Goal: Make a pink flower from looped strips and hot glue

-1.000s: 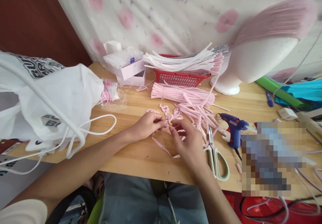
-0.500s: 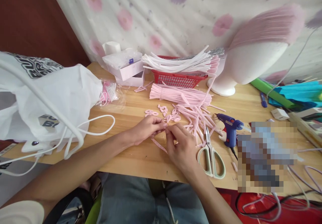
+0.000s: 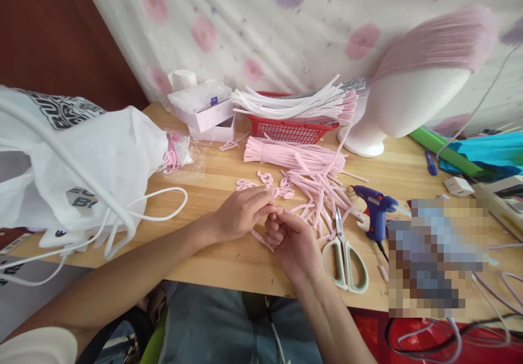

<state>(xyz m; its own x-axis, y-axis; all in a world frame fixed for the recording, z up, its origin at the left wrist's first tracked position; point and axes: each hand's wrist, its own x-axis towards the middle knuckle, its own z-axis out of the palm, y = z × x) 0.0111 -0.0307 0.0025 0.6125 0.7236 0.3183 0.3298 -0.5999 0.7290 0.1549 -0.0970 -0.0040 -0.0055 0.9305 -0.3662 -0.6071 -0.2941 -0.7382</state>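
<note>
Small pink loops (image 3: 288,194) lie on the wooden table (image 3: 220,263) just beyond the fingertips, probably left there for easy reach. The left hand (image 3: 241,214) and right hand (image 3: 294,244) meet in front of them, fingers curled in narrow; so close a pinch suggests something tiny is steadied there (I cannot tell what, or whether anything is, since the fingers cover it). A marked pink strip (image 3: 260,238), perhaps a measuring tape, lies just beside the right hand. Past the loops, loose pink stems (image 3: 322,192) sprawl near a bundle (image 3: 286,153) that a tie seems to keep together. Scissors (image 3: 342,238) rest with handles toward the person, likely to suit the right hand; farther right is a blue glue gun (image 3: 378,211). Behind, a red basket (image 3: 286,131) gathers long white stems (image 3: 294,107), their ends overhanging it
</note>
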